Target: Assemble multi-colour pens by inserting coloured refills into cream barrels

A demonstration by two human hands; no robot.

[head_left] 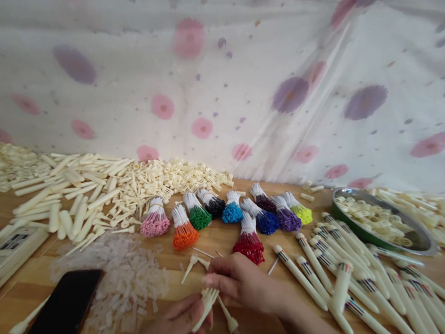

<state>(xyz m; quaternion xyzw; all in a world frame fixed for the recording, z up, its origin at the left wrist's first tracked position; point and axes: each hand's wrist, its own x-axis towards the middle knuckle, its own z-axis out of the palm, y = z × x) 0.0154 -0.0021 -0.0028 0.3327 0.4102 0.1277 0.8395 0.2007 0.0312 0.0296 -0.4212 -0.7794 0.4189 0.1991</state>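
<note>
No lettering, brand or number can be read anywhere. The long off-white plastic box (16, 260) at the left edge bears dark patches on its top face, too small and blurred to make out. The slab-shaped black phone (51, 326) has a dark, blank face. The thick cream plastic pens (301, 276) carry small strips of colour near one end, with no legible print.
</note>
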